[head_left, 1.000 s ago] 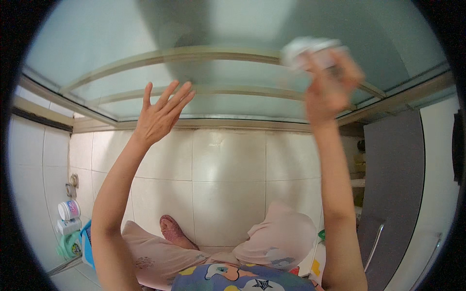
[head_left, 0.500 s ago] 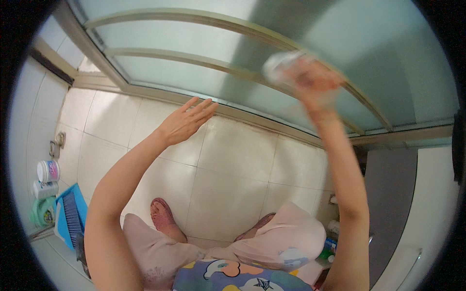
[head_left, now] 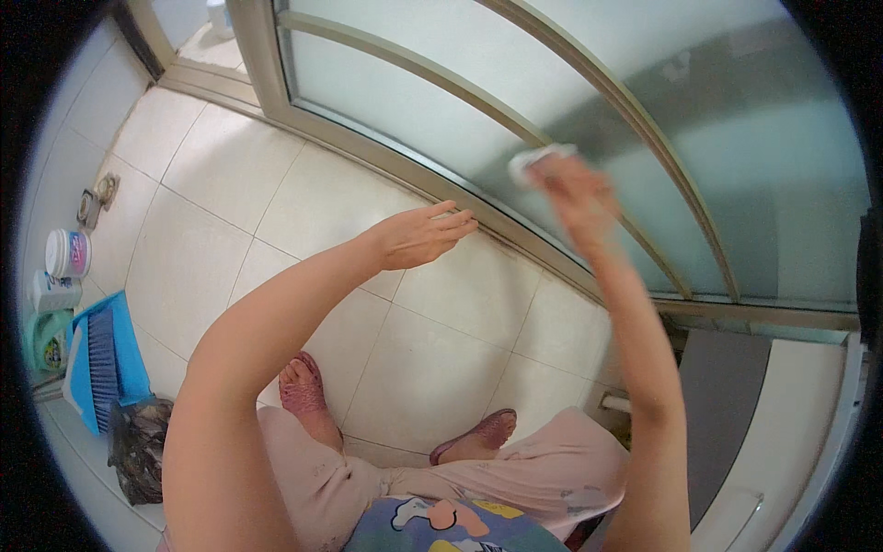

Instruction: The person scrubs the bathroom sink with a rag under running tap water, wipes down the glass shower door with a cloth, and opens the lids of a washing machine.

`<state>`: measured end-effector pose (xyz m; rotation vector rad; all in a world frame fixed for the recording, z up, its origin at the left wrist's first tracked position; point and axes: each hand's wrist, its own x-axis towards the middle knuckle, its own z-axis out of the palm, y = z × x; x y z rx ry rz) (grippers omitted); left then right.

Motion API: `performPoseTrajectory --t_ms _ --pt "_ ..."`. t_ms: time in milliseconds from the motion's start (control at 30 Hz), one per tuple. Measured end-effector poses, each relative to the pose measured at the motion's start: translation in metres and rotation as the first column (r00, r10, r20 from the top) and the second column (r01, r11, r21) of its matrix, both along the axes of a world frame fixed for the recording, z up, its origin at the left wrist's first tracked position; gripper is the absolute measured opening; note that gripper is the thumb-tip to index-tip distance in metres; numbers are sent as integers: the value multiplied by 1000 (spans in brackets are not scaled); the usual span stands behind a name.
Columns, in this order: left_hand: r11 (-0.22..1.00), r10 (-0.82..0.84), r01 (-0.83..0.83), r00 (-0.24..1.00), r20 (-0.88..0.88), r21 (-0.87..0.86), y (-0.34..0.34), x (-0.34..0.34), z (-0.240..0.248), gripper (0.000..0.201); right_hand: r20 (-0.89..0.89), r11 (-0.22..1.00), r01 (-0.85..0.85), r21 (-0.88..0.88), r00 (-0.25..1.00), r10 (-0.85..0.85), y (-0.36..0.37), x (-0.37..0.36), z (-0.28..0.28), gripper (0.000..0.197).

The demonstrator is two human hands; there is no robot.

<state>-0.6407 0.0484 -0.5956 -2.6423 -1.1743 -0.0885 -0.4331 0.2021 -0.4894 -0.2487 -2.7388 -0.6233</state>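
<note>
A white cloth or tissue is pressed in the fingers of my right hand, which is blurred by motion. It lies against or close to the lower curved rail of a frosted glass sliding door. My left hand hangs free over the door's bottom frame, palm down and fingers stretched out, holding nothing. Whether its fingertips touch the frame, I cannot tell. A second curved rail crosses the glass farther up.
Along the left wall stand a white tub, a white bottle and a green bottle. Beside them are a blue dustpan with a brush and a dark plastic bag. A grey and white cabinet is at right. Pale tiles cover the floor.
My view has turned, so the door slants more. The right hand with the white cloth has moved slightly down in view; my left hand has shifted right, near the bottom frame.
</note>
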Motion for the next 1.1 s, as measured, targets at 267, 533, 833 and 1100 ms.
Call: performPoseTrajectory --t_ms 267,533,833,1100 --pt "984 155 -156 988 15 86 10 -4 2 29 -367 989 18 144 930 37 16 -41 -1 33" --pt "978 208 -199 964 166 -67 -2 -20 -29 36 133 999 0 45 991 -6 -10 -79 -16 36" --pt "930 366 -347 855 368 -118 -6 -29 -38 37 410 980 -52 194 911 -32 -13 -73 -62 34" --pt "776 596 -563 509 622 -283 -26 -54 -80 37 -81 940 -72 333 991 105 -19 -140 54 45"
